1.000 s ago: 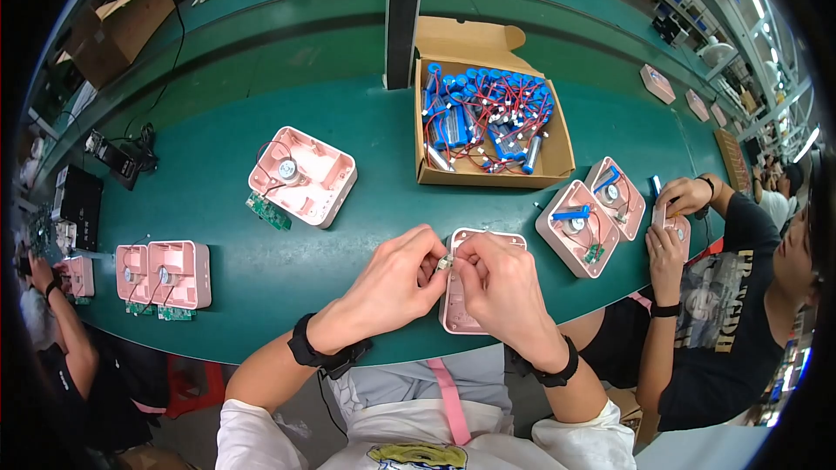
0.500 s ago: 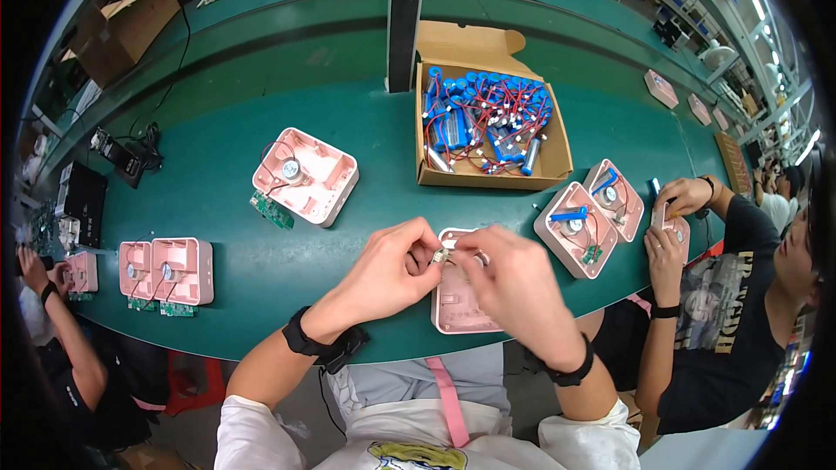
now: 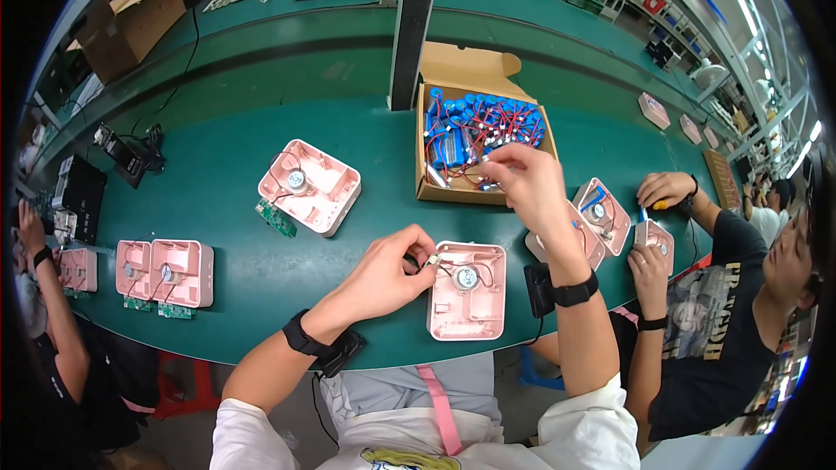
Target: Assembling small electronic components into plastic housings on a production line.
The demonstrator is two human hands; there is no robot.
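In front of me an open pink plastic housing [image 3: 448, 317] lies on the table, with a round silver speaker [image 3: 467, 278] and thin dark wires inside. At its upper left corner, my left hand [image 3: 394, 267] pinches a small pale wired connector [image 3: 433, 259] between thumb and fingertips. My right hand [image 3: 528, 176] is raised over the near right edge of a cardboard box [image 3: 453, 195] of blue batteries [image 3: 492, 122] with red and black leads. Its thumb and fingertips are drawn together; whatever they hold is too small to make out.
Another pink housing [image 3: 341, 200] with a green circuit board [image 3: 276, 218] lies left of the box. A pair of housings [image 3: 205, 274] sits farther left. On the right, a co-worker's hands [image 3: 662, 200] work at a housing near two more [image 3: 620, 209]. A metal post [image 3: 409, 43] stands behind the box.
My right hand has left the small connector and moved up to the battery box, uncovering the housing and its speaker. My left hand keeps its pinch in nearly the same place.
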